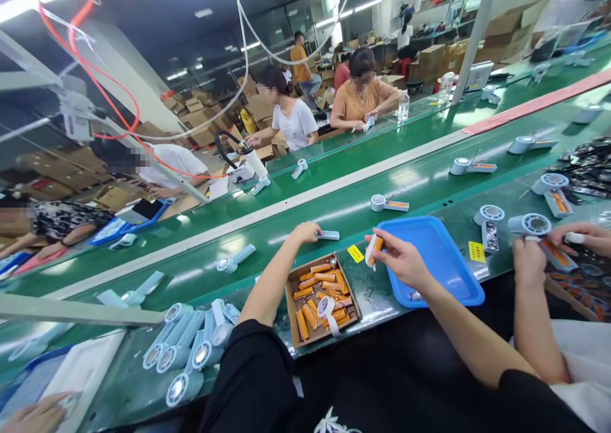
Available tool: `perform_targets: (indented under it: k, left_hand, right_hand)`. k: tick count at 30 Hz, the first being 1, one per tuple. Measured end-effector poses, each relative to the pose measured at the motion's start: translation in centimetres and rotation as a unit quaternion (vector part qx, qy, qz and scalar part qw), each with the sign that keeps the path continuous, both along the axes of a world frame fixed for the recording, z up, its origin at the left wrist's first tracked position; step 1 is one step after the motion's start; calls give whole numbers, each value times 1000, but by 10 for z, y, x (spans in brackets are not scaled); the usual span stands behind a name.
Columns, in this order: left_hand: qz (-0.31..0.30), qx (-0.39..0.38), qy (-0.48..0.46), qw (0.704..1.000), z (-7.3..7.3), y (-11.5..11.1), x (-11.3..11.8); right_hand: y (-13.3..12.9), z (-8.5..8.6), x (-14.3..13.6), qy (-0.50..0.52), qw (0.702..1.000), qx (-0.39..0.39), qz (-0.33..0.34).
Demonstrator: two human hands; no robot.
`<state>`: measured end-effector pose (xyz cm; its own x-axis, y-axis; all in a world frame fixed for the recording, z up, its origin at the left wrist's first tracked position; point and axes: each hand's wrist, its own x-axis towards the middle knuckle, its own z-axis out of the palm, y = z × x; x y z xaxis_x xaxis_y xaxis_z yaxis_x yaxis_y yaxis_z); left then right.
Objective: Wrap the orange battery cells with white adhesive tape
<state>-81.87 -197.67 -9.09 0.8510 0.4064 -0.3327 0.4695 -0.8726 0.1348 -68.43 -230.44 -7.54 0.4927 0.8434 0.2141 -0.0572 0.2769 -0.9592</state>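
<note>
My left hand reaches out over the green belt, its fingers closed at one end of a light-blue handheld fan. Most of that fan's head is hidden by the hand. Between the thumb and fingers of my right hand is an orange battery with a white strip along it, held above the bench edge. Below and between my arms stands a cardboard box of orange batteries, with a roll of white tape on top. A blue tray lies beside my right hand.
Several light-blue fans are piled at my left. More fans, some with orange batteries, lie along the conveyor belt. A co-worker's hands work close on my right. A metal bar crosses at left; people sit across the line.
</note>
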Motion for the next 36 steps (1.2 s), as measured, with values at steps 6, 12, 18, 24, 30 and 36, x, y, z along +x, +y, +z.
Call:
perform_targets:
  k: [6, 12, 18, 24, 30, 36]
  left_hand:
    - [45, -68, -68, 994, -15, 30, -6]
    - [97, -59, -134, 984, -29, 19, -3]
    - [124, -68, -165, 976, -45, 13, 8]
    - [138, -76, -183, 970, -56, 12, 18]
    - [142, -91, -190, 967, -55, 8, 21]
    - [147, -93, -196, 965, -41, -9, 33]
  right_hand:
    - [116, -11, 26, -271, 959, -81, 27]
    - [192, -27, 20, -489, 841, -210, 100]
    - [187, -44, 19, -601, 731, -301, 124]
    - [190, -39, 16, -662, 653, -344, 125]
    - [188, -39, 5, -679, 622, -364, 137]
    - [202, -28, 3, -677, 614, -375, 158]
